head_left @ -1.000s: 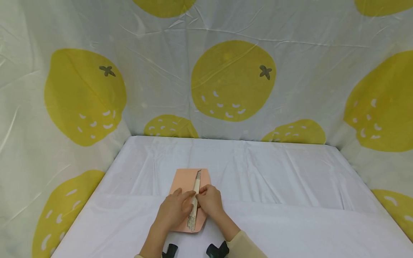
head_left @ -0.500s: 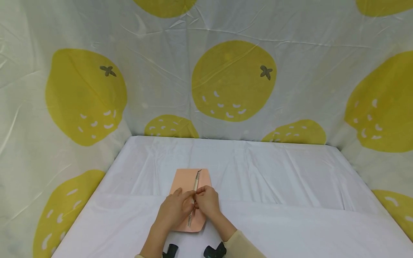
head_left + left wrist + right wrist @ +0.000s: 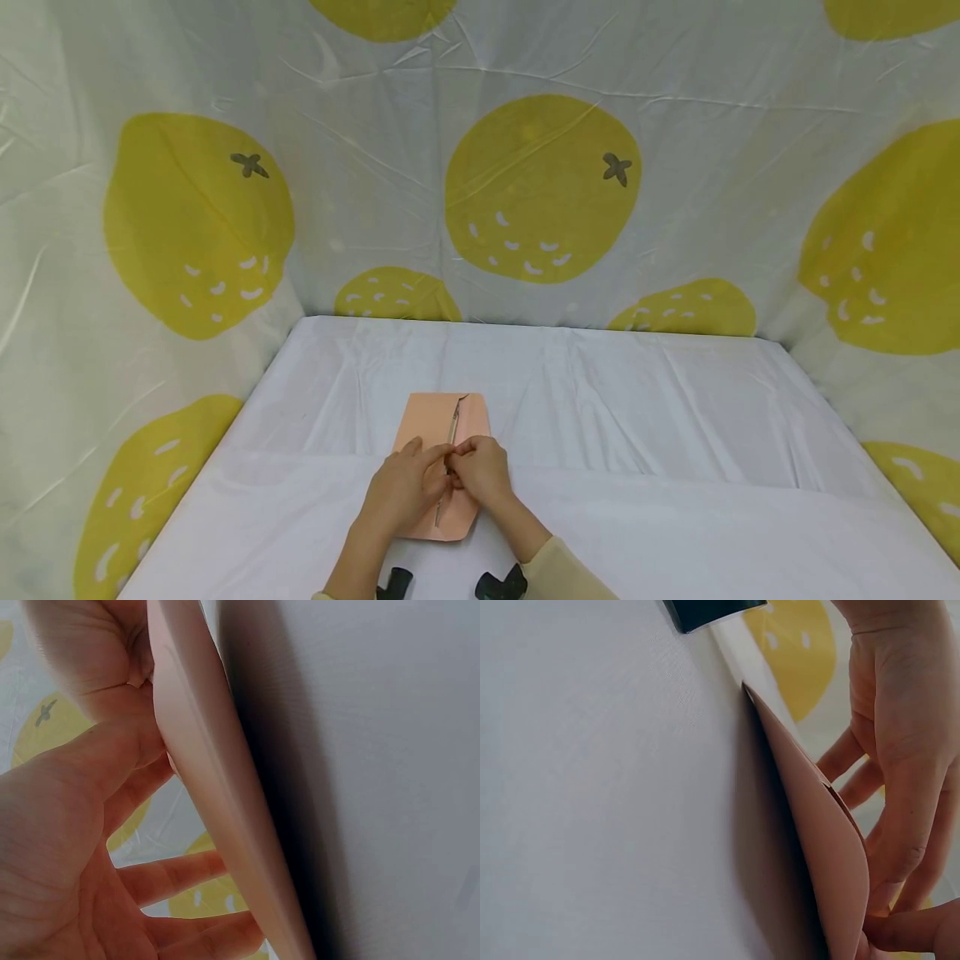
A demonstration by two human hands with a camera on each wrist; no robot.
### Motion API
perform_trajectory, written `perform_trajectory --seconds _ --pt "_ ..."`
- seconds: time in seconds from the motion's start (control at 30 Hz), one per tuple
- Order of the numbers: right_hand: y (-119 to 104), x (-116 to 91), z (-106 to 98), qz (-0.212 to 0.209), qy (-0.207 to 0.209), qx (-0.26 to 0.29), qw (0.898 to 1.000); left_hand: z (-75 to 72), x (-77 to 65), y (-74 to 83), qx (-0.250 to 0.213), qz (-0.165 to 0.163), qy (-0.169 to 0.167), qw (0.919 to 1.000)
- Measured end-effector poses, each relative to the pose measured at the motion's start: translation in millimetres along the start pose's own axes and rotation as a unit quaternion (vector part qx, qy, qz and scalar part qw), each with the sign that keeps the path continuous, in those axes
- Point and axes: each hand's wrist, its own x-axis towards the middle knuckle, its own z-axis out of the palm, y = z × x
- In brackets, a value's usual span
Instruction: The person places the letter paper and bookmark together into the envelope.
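Note:
A salmon-pink paper envelope (image 3: 427,421) lies on the white cloth near the front, with a narrow lengthwise opening between its two folded sides. A sliver of pale patterned material (image 3: 453,422) shows through that opening. My left hand (image 3: 405,492) rests on the left side, its fingers fairly straight and the index fingertip at the opening. With curled fingers, my right hand (image 3: 482,471) pinches the edge of the right side beside the left fingertips. Seen edge-on in the left wrist view, the envelope (image 3: 199,735) bulges slightly; the right fingertips are partly hidden there.
White cloth (image 3: 637,533) covers the table around the envelope. A curtain with yellow fruit prints (image 3: 543,187) encloses the back and sides. Black devices (image 3: 501,583) sit near both wrists at the front edge.
The right hand has moved slightly left with the envelope's right edge. The opening has narrowed from a wide strip of patterned material to a thin sliver. The left hand has stayed put.

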Motion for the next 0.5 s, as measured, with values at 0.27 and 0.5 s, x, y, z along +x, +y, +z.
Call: perform_trajectory --seconds 0.27,0.5 --pt "-2 1 -23 -0.005 -0.006 0.015 1.000 0.0 1.6 0.6 0.011 -0.014 -0.027 0.9995" --pt "-10 -1 -59 0.002 0.026 -0.014 1.000 0.0 1.2 0.0 0.031 -0.019 -0.037 0.9987"
